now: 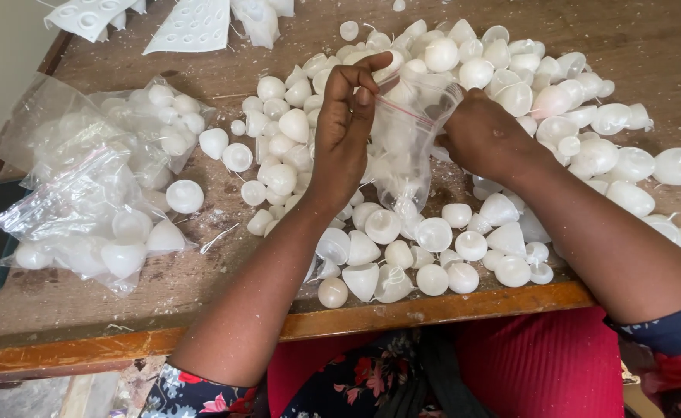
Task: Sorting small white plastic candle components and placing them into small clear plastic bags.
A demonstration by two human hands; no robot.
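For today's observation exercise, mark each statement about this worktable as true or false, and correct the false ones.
1. Both hands hold one clear bag. True.
2. The left hand rests flat on the table. False: it pinches the bag's top.
3. Filled bags lie to the left. True.
4. The loose shells are black. False: they are white.
5. The right hand holds scissors. False: it grips the bag's edge.
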